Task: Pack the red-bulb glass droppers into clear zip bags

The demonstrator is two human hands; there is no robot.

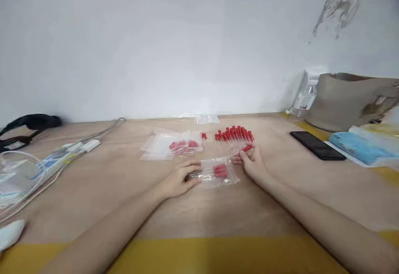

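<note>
Reaching in from lower left, the left hand (181, 179) curls at the clear bag (205, 179) below frame centre, whether pinching I cannot tell; from lower right, the right hand (254, 162) pinches a red-capped stick (247, 148).

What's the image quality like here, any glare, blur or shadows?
Head view: whitish glare streaks the clear plastic zip bag; head view: the grey-beige, open-topped bag looks soft and smeared; head view: a faint shadow darkens the light-brown wooden table below the zip bag.
</note>
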